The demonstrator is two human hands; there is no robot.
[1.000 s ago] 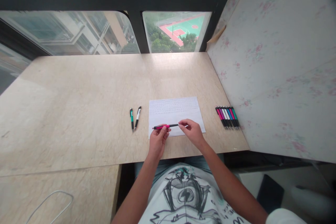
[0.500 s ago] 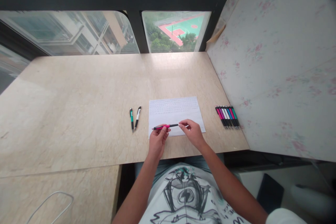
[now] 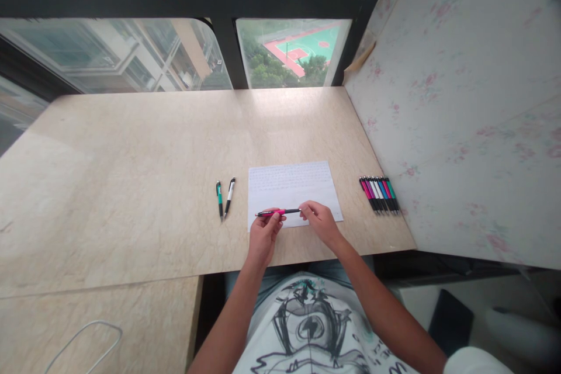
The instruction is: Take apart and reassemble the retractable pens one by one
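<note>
A pink pen with a black grip [image 3: 277,212] lies level across the lower part of the written sheet of paper [image 3: 291,178], held just above it. My left hand [image 3: 264,234] pinches its pink barrel between thumb and fingers. At the pen's tip, the thumb and forefinger of my right hand [image 3: 321,223] are pressed together; the tip itself is mostly hidden there. Left of the paper lie a green and black pen [image 3: 220,200] and a white and black pen [image 3: 230,197], side by side with their tips toward me.
A row of several coloured pens [image 3: 379,194] lies near the right edge of the desk [image 3: 144,169], beside the flowered wall [image 3: 473,117]. Windows stand behind the desk. A thin pale cable [image 3: 99,322] loops on the lower left surface.
My right fingers have shifted slightly right and down at the pen's tip. The pen has moved slightly to the right with my left hand. The other pens have stayed put.
</note>
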